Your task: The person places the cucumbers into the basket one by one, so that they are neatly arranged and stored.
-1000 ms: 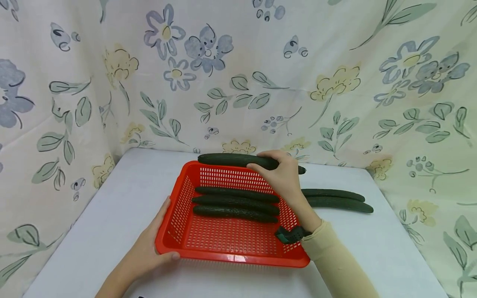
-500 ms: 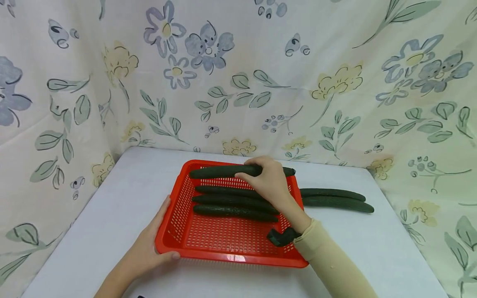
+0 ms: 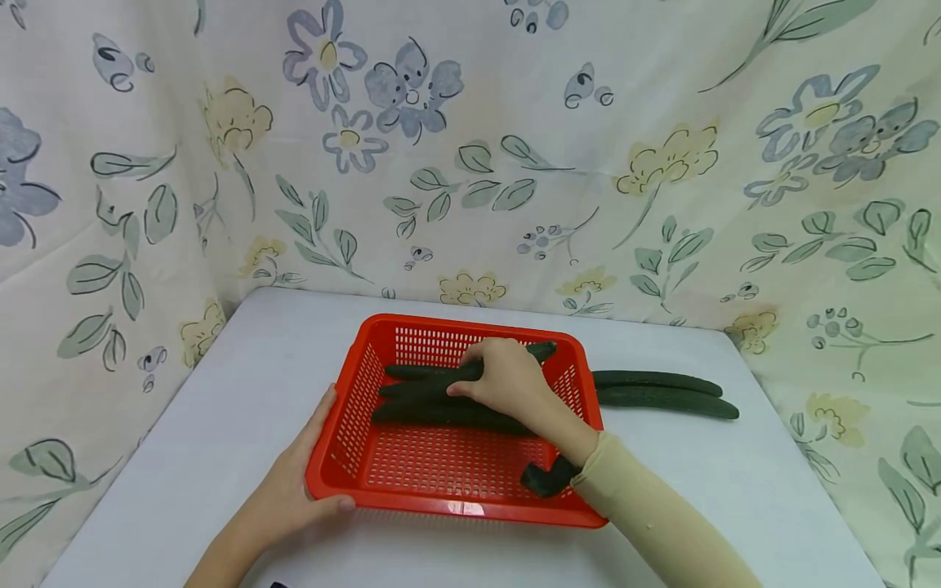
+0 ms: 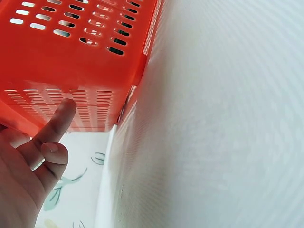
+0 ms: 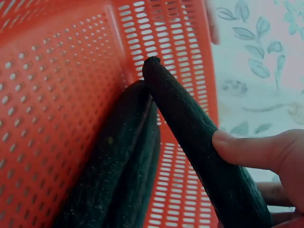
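My right hand (image 3: 507, 380) holds a dark green cucumber (image 3: 542, 352) inside the red plastic basket (image 3: 456, 510). This cucumber slants, its right end higher towards the back corner. It partly covers the several other cucumbers (image 3: 441, 416) lying side by side in the basket. The right wrist view has the thumb pressing on the held cucumber (image 5: 190, 126), whose tip crosses the end of another cucumber (image 5: 109, 147). My left hand (image 3: 297, 482) grips the basket's front left corner, thumb at the front rim and fingers along the left side.
Two more cucumbers (image 3: 665, 398) lie together on the white table (image 3: 698, 474), just right of the basket. A floral cloth (image 3: 470, 220) hangs behind the table and along its sides. A dark band (image 3: 547, 478) is on my right wrist.
My right hand has brought the cucumber from above the back rim forward and down into the basket, tilting it on the way. The left hand and the basket stay put.
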A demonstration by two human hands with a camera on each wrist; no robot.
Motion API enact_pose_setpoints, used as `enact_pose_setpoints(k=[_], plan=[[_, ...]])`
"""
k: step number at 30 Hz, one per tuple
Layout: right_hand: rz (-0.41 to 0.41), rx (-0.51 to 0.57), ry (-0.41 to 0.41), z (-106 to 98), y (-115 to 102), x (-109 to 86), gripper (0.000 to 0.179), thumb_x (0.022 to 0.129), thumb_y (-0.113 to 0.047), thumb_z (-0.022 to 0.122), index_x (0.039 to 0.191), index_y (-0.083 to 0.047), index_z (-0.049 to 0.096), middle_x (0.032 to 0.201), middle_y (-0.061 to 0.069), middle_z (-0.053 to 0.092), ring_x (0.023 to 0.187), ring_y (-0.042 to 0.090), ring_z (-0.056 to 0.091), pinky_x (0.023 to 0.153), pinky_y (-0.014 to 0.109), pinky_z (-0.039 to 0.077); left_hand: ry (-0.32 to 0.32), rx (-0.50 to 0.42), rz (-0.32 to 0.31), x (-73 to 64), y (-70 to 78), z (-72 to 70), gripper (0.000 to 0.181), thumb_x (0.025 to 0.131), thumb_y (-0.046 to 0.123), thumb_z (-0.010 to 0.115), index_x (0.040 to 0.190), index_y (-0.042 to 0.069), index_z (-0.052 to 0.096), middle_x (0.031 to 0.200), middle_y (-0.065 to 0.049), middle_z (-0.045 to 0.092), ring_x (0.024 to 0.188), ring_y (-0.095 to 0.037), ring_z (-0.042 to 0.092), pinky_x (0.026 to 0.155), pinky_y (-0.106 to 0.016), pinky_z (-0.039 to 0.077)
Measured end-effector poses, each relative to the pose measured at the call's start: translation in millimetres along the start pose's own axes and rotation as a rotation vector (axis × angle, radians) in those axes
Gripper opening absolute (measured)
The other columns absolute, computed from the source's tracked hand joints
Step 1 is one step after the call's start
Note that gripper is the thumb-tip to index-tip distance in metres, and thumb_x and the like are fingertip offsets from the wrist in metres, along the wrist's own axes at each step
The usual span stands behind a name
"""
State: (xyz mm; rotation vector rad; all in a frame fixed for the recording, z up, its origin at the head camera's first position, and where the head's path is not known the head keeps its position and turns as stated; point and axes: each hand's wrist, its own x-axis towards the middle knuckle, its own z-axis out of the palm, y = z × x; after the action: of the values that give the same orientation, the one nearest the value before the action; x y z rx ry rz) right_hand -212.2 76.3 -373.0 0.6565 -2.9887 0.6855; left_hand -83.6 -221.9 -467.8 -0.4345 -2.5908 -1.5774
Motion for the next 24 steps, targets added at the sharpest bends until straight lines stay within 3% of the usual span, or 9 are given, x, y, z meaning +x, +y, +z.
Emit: enact_pose_setpoints(k=[9, 16, 24], plan=[[0.041, 0.009, -0.073, 5.1, -0.8, -4.0, 0.037, 0.079, -0.045, 0.094, 0.100, -0.016, 0.084, 0.096, -0.002, 0.079, 0.086, 0.015, 0.065, 0.072, 0.034, 0.057, 0.005, 0.018, 0.015, -0.2, -1.8, 0.6, 0.132, 0.073, 0.025, 0.092, 0.173, 0.028, 0.005, 0.175, -0.012, 0.026, 0.135, -0.036, 0.053, 0.082, -0.025, 0.061], [0.013, 0.002, -0.101, 4.5, -0.7, -6.3, 0.033, 0.078, -0.045, 0.094, 0.094, -0.019, 0.083, 0.092, -0.004, 0.079, 0.084, 0.013, 0.065, 0.072, 0.034, 0.057, 0.006, 0.009, 0.012, -0.5, -4.6, 0.4, 0.131, 0.074, 0.024, 0.093, 0.172, 0.030, 0.007, 0.175, -0.010, 0.026, 0.135, -0.015, 0.053, 0.083, -0.025, 0.061], [0.027, 0.015, -0.108, 1.9, -0.9, -9.4, 0.033, 0.078, -0.044, 0.095, 0.094, -0.018, 0.082, 0.091, -0.005, 0.078, 0.085, 0.013, 0.066, 0.078, 0.036, 0.059, 0.006, -0.001, 0.001, -0.6, -4.4, 1.1, 0.131, 0.073, 0.026, 0.093, 0.172, 0.032, 0.007, 0.175, -0.007, 0.026, 0.135, -0.002, 0.049, 0.083, -0.025, 0.061]])
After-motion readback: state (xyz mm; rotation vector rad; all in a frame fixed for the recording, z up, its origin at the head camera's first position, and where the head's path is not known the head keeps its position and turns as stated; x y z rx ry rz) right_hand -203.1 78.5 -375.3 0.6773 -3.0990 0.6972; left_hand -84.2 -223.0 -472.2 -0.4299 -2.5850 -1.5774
